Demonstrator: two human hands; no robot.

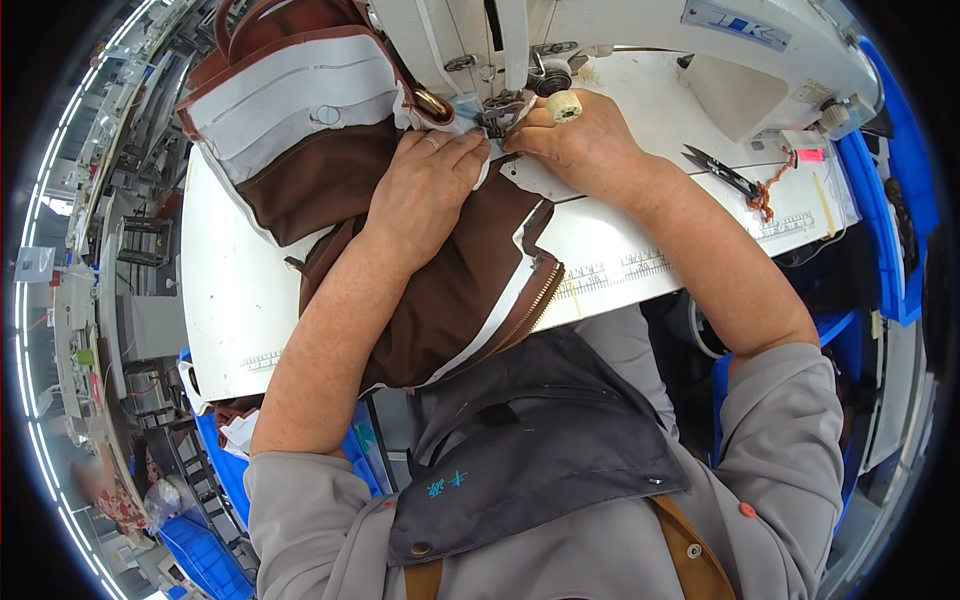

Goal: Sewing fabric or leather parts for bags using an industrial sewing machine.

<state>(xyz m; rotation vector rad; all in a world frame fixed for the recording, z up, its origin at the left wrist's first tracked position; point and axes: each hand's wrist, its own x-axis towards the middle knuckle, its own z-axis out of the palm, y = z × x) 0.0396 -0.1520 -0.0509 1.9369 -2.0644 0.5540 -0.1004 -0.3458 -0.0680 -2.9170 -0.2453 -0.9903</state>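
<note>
A brown bag (460, 285), unfinished and turned partly inside out, lies over the machine bed and hangs past its front edge. White backing (300, 90) covers its upper left part, and a brass zipper (535, 305) runs along the lower edge. My left hand (425, 190) grips the bag's white-edged seam just left of the presser foot (497, 118), its fingers bent over the cloth. Close on the other side, my right hand (590, 150) has curled fingers pinching the seam edge; its fingertips are partly hidden. A gold-coloured metal fitting (430, 103) sits above my left fingers.
The white sewing machine (620, 25) arches over the work. Black thread snips (722, 172) and a tangle of reddish thread (765, 200) lie right of my right forearm. Ruler markings (640, 265) run along the table's front edge. Blue bins (905, 180) stand at the right.
</note>
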